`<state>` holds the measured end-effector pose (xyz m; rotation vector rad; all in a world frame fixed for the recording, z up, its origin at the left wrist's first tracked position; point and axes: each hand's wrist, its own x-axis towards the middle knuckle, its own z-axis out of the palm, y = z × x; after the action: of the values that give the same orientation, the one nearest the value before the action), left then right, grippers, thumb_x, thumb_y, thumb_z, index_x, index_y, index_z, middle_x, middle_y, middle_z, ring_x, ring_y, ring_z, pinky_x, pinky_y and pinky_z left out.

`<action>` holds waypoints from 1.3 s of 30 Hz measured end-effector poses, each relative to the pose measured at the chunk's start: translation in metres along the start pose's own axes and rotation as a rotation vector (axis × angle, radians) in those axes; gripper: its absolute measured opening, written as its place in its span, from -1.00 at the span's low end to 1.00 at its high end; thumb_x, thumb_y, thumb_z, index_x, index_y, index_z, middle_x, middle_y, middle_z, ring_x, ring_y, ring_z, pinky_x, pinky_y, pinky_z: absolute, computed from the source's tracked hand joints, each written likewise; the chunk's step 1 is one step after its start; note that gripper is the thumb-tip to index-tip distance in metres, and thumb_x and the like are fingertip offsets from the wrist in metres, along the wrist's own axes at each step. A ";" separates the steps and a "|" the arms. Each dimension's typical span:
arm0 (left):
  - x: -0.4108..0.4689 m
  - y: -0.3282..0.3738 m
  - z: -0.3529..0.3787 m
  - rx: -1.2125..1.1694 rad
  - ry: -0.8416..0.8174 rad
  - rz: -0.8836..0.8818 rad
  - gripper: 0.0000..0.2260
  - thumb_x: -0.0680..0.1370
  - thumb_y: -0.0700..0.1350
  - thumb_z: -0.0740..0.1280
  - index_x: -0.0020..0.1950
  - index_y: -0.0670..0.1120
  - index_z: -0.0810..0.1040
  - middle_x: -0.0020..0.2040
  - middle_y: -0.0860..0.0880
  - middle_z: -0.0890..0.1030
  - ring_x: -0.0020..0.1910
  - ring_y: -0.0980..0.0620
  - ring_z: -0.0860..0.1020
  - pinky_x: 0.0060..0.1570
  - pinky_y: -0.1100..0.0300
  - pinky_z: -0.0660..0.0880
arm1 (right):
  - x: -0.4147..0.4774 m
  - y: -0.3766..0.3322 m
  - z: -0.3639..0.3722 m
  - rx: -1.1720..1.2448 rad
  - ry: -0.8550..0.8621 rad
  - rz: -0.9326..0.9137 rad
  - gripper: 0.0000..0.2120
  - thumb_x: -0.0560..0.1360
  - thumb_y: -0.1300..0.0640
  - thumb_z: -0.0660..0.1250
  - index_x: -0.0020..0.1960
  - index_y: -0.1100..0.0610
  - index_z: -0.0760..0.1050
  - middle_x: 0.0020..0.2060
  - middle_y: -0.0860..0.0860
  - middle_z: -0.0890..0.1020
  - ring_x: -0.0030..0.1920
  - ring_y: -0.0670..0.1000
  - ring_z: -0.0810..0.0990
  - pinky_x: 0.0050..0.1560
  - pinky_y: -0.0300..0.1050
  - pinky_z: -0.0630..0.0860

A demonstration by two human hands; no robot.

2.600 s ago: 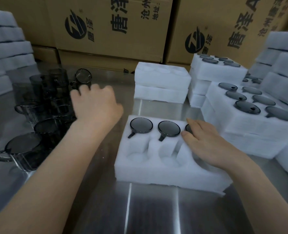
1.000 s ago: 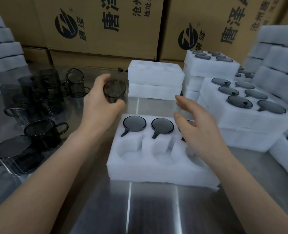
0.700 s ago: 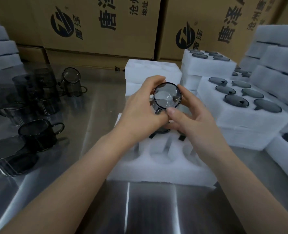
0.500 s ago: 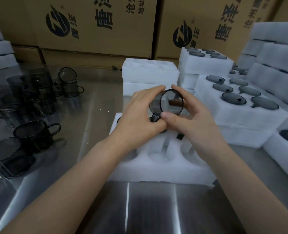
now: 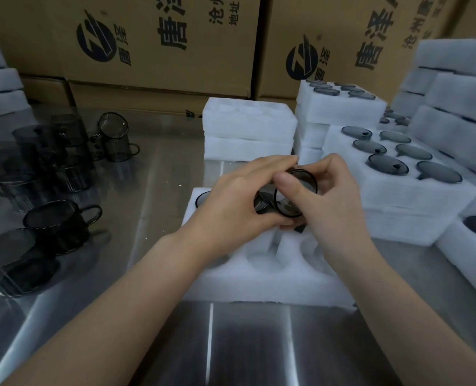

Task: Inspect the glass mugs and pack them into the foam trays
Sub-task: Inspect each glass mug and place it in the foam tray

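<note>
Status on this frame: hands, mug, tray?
Left hand and right hand both grip mug. Held over tray, not yet seated. Visible near pockets empty, nothing blocking.

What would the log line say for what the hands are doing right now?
step: inspect | left hand: grips glass mug | right hand: grips it too | foam tray: below, front pocket empty

Dim, flat light is falling here; the steel table (image 5: 248,352) is throwing back streaks of glare (brightest near me), while the frame's edges are bending and blurring, smearing the glass mugs (image 5: 61,227) on my left.
</note>
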<state>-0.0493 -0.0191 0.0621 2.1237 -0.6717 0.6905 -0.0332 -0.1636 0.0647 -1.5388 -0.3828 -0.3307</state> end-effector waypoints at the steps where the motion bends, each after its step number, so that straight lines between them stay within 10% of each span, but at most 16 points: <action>1: 0.000 0.000 0.000 -0.002 0.004 0.009 -0.36 0.32 -0.18 0.59 0.37 -0.16 0.48 0.31 -0.01 0.54 0.30 0.11 0.47 0.26 0.27 0.42 | 0.000 -0.002 -0.001 0.033 0.000 0.011 -0.65 0.22 -0.12 0.57 -0.26 -0.05 0.42 -0.26 0.05 0.61 -0.28 0.07 0.65 -0.55 -0.06 0.52; 5: -0.001 -0.001 -0.001 -0.044 0.017 0.013 -0.37 0.32 -0.20 0.58 0.37 -0.12 0.48 0.29 0.11 0.52 0.26 0.23 0.46 0.19 0.45 0.34 | -0.001 -0.007 -0.003 0.118 -0.016 0.034 -0.68 0.31 -0.12 0.50 -0.26 0.04 0.42 -0.30 0.05 0.65 -0.42 0.11 0.62 -0.59 -0.07 0.50; 11: -0.001 -0.006 0.000 -0.217 0.063 -0.104 -0.31 0.33 -0.23 0.57 0.39 0.07 0.42 0.33 0.10 0.52 0.29 0.19 0.48 0.28 0.11 0.47 | 0.003 -0.006 -0.008 0.307 -0.124 0.170 -0.83 0.39 -0.03 0.38 -0.25 0.06 0.51 -0.17 0.16 0.66 -0.36 0.12 0.64 -0.50 -0.11 0.51; 18: 0.001 -0.011 -0.006 -0.461 0.142 -0.240 -0.35 0.32 -0.21 0.52 0.40 -0.07 0.45 0.23 0.01 0.60 0.23 0.09 0.56 0.25 0.08 0.50 | 0.008 -0.005 -0.013 0.460 -0.341 0.223 -0.61 0.47 0.16 0.27 0.29 0.16 0.50 0.10 0.10 0.67 -0.19 0.07 0.66 -0.19 -0.14 0.62; 30: -0.001 -0.006 -0.002 -0.215 0.106 -0.192 -0.38 0.27 -0.14 0.47 0.32 0.12 0.46 0.18 0.15 0.56 0.13 0.20 0.55 0.16 0.27 0.49 | 0.003 0.002 -0.004 0.036 -0.193 0.055 -0.52 0.24 0.22 0.60 0.03 0.09 0.42 0.00 0.00 0.64 -0.13 0.06 0.70 -0.25 -0.03 0.64; 39: -0.003 0.000 0.004 -0.047 -0.005 -0.072 -0.40 0.34 -0.16 0.58 0.33 -0.01 0.47 0.19 0.15 0.58 0.15 0.23 0.53 0.14 0.28 0.47 | 0.001 0.001 0.001 -0.105 0.053 0.030 -0.67 0.39 -0.12 0.50 -0.25 -0.03 0.36 -0.33 -0.09 0.56 -0.52 -0.02 0.54 -0.60 -0.18 0.41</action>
<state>-0.0503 -0.0220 0.0581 2.0965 -0.6053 0.6240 -0.0323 -0.1629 0.0643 -1.6334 -0.3041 -0.3720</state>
